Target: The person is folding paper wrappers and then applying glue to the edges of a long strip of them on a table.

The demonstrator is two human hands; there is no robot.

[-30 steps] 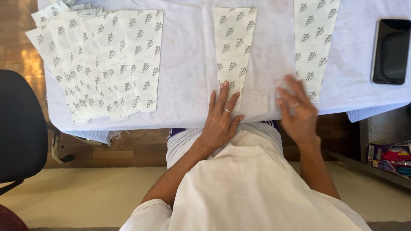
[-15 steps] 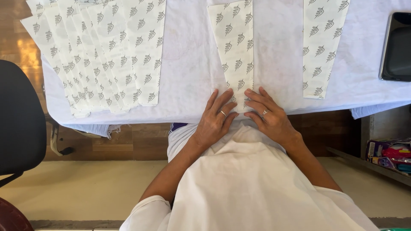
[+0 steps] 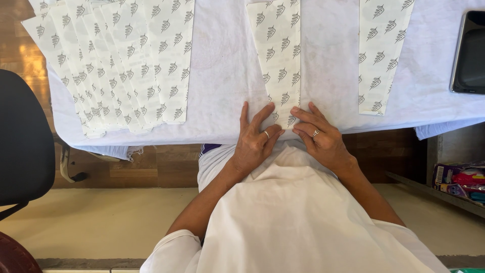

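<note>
White-clothed table, fanned printed paper strips, two single strips, dark tablet

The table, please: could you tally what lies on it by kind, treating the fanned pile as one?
Fanned pile of strips: 1
Single strips: 2 (middle, right)
Tablet: 1
Hands on the middle strip: 2 (left, right)
Total: 6

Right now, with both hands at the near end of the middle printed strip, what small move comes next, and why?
Probably pinch and lift that near end. The left hand and right hand press fingertips on the middle printed strip where it meets the table edge, and it lies flat, not gripped.
</note>
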